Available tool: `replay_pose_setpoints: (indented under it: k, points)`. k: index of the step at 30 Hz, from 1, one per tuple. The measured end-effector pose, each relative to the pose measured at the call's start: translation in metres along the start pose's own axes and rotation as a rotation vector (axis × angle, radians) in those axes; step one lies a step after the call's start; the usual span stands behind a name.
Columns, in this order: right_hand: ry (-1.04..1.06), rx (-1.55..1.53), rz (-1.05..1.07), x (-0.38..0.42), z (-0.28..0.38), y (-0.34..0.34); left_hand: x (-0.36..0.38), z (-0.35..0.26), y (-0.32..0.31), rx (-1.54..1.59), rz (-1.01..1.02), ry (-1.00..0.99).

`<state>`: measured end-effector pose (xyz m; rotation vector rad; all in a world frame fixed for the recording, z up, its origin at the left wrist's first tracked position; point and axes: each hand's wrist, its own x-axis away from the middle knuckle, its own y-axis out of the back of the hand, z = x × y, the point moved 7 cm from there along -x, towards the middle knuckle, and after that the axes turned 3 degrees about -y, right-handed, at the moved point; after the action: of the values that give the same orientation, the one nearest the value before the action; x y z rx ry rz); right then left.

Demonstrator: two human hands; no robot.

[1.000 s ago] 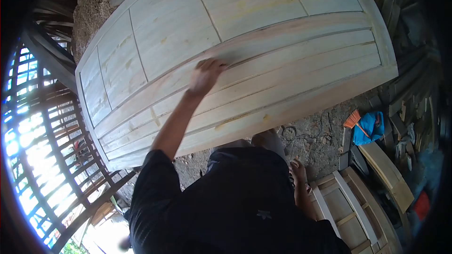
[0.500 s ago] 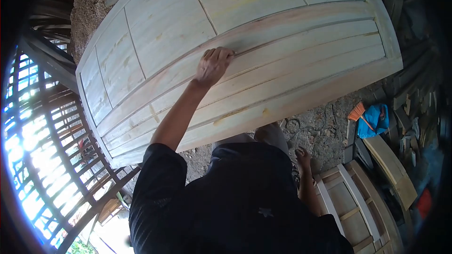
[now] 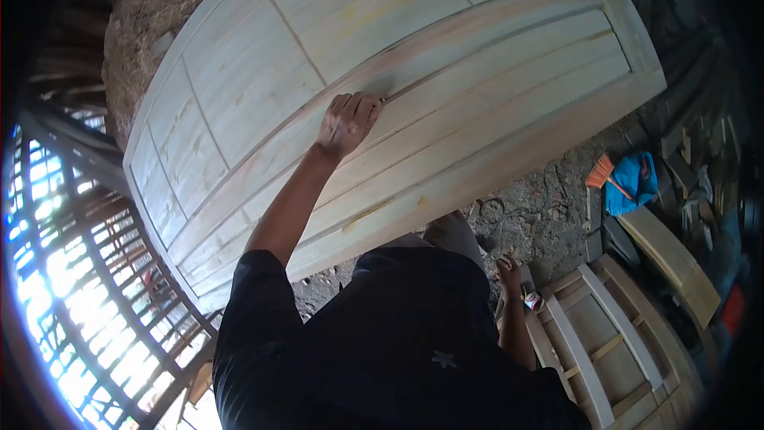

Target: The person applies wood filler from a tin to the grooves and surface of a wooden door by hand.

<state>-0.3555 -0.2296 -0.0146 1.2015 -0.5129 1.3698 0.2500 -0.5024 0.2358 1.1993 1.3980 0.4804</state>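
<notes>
A large pale wooden panel (image 3: 493, 103) with curved rails and long grooves spans the view in front of me. My left hand (image 3: 348, 121) rests on its middle rail with the fingers curled together at a groove; whatever they may pinch is too small to make out. Down beside my right leg hangs my right hand (image 3: 509, 268), off the panel, its fingers loosely bent and apart, with nothing visible in them.
Slatted wooden frames (image 3: 621, 334) lie at the lower right, with a small can (image 3: 533, 301) beside them. Behind them are an orange brush (image 3: 600, 170), a blue bag (image 3: 633, 183) and wood scraps. A bright lattice wall (image 3: 95, 287) stands at the left.
The view has shifted and turned a little, so the panel appears tilted more. My left hand appears slightly lower and further left, still on the rail. The small can has come into view.
</notes>
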Motion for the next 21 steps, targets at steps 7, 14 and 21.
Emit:
replay_pose_setpoints:
  k: [7, 14, 21]
  points:
    - [-0.011, -0.065, 0.035, 0.011, -0.01, -0.019, -0.118, -0.037, -0.066, -0.004, 0.048, -0.126]
    - [-0.16, -0.256, -0.016, 0.024, -0.034, -0.018, -0.248, -0.082, -0.15, 0.027, -0.007, -0.192]
    - [-0.234, -0.316, -0.107, 0.031, -0.035, -0.007, -0.182, -0.05, -0.115, 0.168, 0.029, 0.179]
